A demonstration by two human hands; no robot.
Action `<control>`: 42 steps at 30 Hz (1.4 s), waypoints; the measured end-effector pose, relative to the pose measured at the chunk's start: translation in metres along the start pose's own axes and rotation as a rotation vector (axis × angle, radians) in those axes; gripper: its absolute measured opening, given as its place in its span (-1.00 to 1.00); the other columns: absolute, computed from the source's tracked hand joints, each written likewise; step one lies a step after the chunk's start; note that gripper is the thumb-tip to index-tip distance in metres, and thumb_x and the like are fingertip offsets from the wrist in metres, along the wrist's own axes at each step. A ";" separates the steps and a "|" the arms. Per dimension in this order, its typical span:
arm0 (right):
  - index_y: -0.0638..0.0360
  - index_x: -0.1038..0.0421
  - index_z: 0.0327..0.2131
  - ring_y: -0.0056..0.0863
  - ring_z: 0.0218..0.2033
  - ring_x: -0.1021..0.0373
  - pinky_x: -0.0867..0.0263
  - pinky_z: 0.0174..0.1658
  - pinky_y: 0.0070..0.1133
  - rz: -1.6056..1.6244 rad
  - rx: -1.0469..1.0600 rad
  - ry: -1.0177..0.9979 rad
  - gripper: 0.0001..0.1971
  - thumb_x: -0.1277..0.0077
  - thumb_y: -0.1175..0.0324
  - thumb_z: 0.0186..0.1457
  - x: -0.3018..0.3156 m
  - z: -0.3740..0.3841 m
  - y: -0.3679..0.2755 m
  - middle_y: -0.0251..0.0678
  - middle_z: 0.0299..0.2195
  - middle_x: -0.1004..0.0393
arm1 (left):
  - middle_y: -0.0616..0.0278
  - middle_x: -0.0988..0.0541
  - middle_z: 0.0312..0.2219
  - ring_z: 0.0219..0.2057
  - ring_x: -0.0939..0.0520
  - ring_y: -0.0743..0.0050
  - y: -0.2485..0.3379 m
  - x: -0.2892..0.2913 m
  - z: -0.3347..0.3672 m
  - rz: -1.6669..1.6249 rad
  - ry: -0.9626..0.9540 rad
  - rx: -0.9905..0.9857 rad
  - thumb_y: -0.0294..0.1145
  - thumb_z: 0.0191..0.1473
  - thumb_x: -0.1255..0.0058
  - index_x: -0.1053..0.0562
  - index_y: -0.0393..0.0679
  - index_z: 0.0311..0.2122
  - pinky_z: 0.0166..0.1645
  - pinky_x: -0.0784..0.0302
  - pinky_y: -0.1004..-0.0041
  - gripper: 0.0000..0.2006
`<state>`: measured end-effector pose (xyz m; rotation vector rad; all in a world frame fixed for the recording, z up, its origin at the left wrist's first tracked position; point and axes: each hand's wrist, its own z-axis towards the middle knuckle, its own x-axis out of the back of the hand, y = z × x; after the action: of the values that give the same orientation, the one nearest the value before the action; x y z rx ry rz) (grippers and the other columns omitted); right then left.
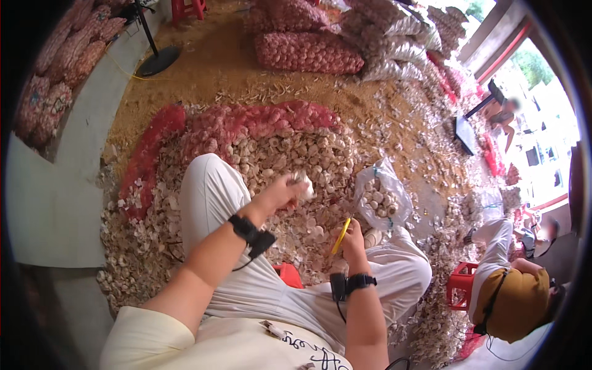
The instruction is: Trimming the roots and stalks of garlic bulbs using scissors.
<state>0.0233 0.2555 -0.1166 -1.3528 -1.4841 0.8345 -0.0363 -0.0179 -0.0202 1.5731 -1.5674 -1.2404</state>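
My left hand (285, 192) is closed around a whitish garlic bulb (306, 185), raised above a big heap of garlic (308, 151). Lower and to the right, my right hand (353, 242) grips a slim tool with a yellow handle (340, 236); its working end is too small to make out. Just beyond that hand a clear plastic bag (399, 196) stands open, with several garlic bulbs (380, 200) inside. The two hands are apart, and the tool does not touch the bulb.
A red net sack (154, 145) lies spread behind and left of the heap. Full garlic sacks (308, 52) are stacked at the back. On the right, a person in a brown top (515, 302) sits near a red stool (459, 285). A platform scale (464, 134) stands farther off. Loose skins litter the floor.
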 end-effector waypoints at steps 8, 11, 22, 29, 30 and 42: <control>0.12 -0.15 0.08 -0.68 -0.39 -0.32 -0.28 -0.32 -0.70 0.182 0.279 -0.212 -0.48 -0.13 0.33 0.08 -0.004 -0.092 -0.102 -0.44 -0.38 -0.31 | 0.30 -0.45 -0.49 -0.60 -0.45 0.63 0.010 -0.036 -0.087 -0.127 -0.286 -0.051 -0.19 -0.03 -0.21 -0.29 -0.26 -0.02 -0.55 -0.36 0.60 -0.45; 0.16 -0.10 0.10 -0.64 -0.32 -0.34 -0.31 -0.26 -0.66 0.339 0.250 -0.286 -0.46 -0.09 0.28 0.11 -0.022 -0.112 -0.122 -0.41 -0.30 -0.29 | 0.26 -0.46 -0.46 -0.53 -0.47 0.58 0.005 -0.034 -0.095 -0.259 -0.354 -0.026 -0.36 0.04 -0.13 -0.11 -0.26 0.16 -0.46 -0.39 0.55 -0.37; 0.17 -0.08 0.12 -0.52 -0.14 -0.34 -0.34 -0.12 -0.55 0.371 0.176 -0.168 -0.51 0.02 0.36 0.15 -0.041 -0.079 -0.099 -0.32 -0.17 -0.32 | 0.25 -0.49 -0.25 -0.37 -0.56 0.53 -0.024 -0.042 -0.067 -0.105 -0.469 -0.131 -0.20 0.18 0.07 -0.09 -0.13 0.20 -0.31 -0.56 0.48 -0.45; 0.24 -0.05 0.15 -0.36 -0.24 -0.43 -0.42 -0.30 -0.47 0.770 -0.026 -0.384 -0.44 0.05 0.44 0.07 -0.044 -0.065 -0.103 -0.13 -0.09 -0.33 | 0.21 -0.46 -0.17 -0.31 -0.57 0.48 -0.031 -0.038 -0.053 -0.089 -0.425 -0.064 -0.27 0.28 0.29 -0.23 -0.13 0.10 -0.37 -0.63 0.46 -0.67; 0.24 -0.05 0.15 -0.36 -0.24 -0.43 -0.42 -0.30 -0.47 0.774 -0.042 -0.393 -0.44 0.05 0.44 0.07 -0.045 -0.065 -0.103 -0.13 -0.09 -0.33 | 0.21 -0.46 -0.17 -0.31 -0.57 0.48 -0.037 -0.036 -0.051 -0.091 -0.410 -0.053 -0.27 0.28 0.29 -0.23 -0.13 0.10 -0.37 -0.63 0.46 -0.67; 0.39 -0.38 -0.18 -0.27 -0.23 -0.46 -0.38 -0.16 -0.49 -0.053 0.802 -0.244 -0.75 0.05 0.59 0.00 -0.045 -0.048 -0.085 -0.10 -0.21 -0.47 | 0.24 -0.35 -0.01 -0.05 -0.43 0.58 -0.017 -0.046 -0.064 0.058 -0.394 -0.237 -0.26 0.01 -0.18 -0.08 -0.19 0.20 0.04 -0.40 0.48 -0.29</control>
<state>0.0371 0.1923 -0.0307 -0.6232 -1.1442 1.4024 0.0345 0.0161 -0.0004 1.1756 -1.6105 -1.7108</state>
